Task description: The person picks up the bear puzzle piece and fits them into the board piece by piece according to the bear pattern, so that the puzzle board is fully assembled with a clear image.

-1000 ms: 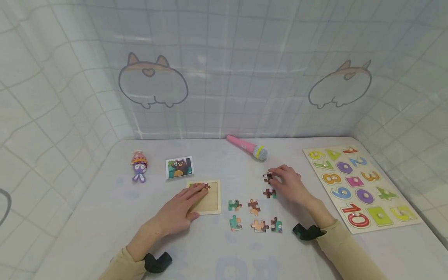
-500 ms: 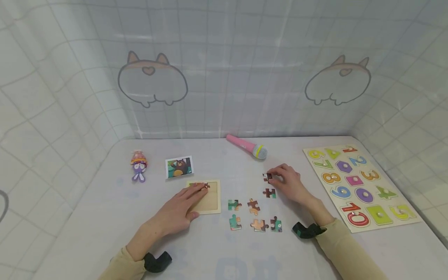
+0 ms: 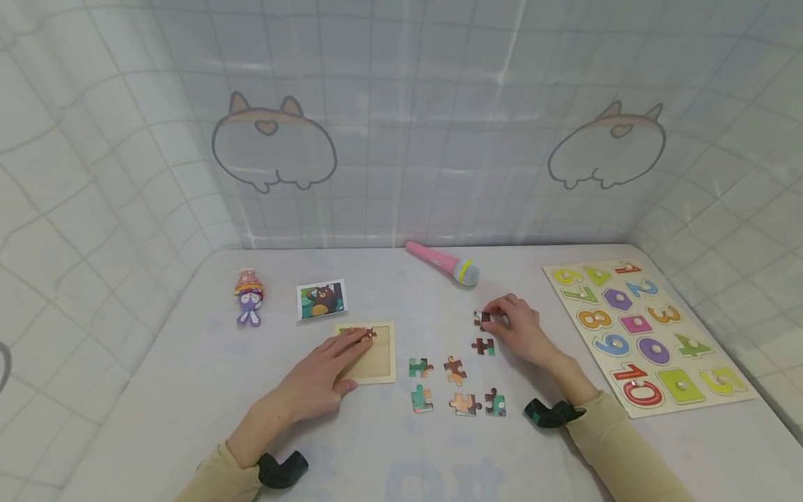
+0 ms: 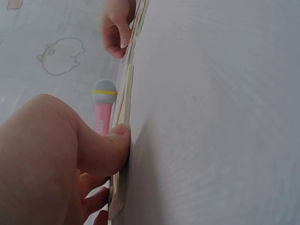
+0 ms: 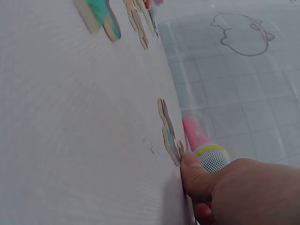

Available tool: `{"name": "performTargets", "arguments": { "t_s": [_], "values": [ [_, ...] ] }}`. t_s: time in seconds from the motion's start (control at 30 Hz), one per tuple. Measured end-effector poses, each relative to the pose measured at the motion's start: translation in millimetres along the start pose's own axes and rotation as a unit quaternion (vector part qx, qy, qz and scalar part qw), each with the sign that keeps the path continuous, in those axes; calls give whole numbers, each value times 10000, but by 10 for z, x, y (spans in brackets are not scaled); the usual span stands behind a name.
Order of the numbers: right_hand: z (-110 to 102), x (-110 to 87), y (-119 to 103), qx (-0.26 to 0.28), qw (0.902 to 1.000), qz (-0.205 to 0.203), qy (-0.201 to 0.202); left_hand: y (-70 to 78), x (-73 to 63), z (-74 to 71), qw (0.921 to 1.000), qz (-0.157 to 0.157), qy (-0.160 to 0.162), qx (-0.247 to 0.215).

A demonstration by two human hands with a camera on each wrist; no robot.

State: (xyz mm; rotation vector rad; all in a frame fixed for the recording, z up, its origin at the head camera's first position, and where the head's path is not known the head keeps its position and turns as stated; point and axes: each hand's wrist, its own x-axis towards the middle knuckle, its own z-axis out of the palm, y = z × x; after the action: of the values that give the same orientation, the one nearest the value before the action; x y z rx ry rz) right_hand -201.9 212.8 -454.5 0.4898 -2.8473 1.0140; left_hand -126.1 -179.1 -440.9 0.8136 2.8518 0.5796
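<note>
In the head view my left hand [image 3: 323, 373] lies with fairly straight fingers across a small square wooden puzzle tray [image 3: 380, 366]. Its fingertips partly cover a brown patch of picture along the tray's far side. The left wrist view shows the thumb [image 4: 117, 140] against the tray's near edge. Over to the right, my right hand [image 3: 519, 331] pinches a dark brown and white jigsaw piece [image 3: 479, 318] between thumb and fingers, low over the table. Just nearer than it lies a brown and green jigsaw piece [image 3: 483, 346].
Several loose jigsaw pieces [image 3: 465, 404] lie right of the tray. A bear picture card [image 3: 322, 300], a purple doll [image 3: 249, 300] and a pink toy microphone [image 3: 439, 260] are farther back. A number puzzle board [image 3: 633, 325] occupies the right side.
My right hand and the jigsaw piece it pinches have shifted very slightly to the right. The left hand stays in place on the tray.
</note>
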Motion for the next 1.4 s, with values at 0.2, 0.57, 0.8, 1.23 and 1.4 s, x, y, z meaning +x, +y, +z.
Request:
{"name": "performTargets", "arguments": {
  "t_s": [0.2,0.57,0.8,1.23,1.4],
  "values": [
    [4,3,6,-166,9998,-83,34,7,2,-13,10000,-2,12,-24],
    [23,-5,25,-482,9981,-360,94,1,1,-10,10000,23,15,-37],
    [24,-7,21,-452,9982,-376,143,-12,7,0,10000,-8,-9,-61],
    [-12,-10,-25,-430,9979,-463,117,4,-5,1,10000,-9,36,-18],
    [-28,-6,-26,-302,9980,-546,94,-3,0,3,10000,0,43,0]
  ]
}}
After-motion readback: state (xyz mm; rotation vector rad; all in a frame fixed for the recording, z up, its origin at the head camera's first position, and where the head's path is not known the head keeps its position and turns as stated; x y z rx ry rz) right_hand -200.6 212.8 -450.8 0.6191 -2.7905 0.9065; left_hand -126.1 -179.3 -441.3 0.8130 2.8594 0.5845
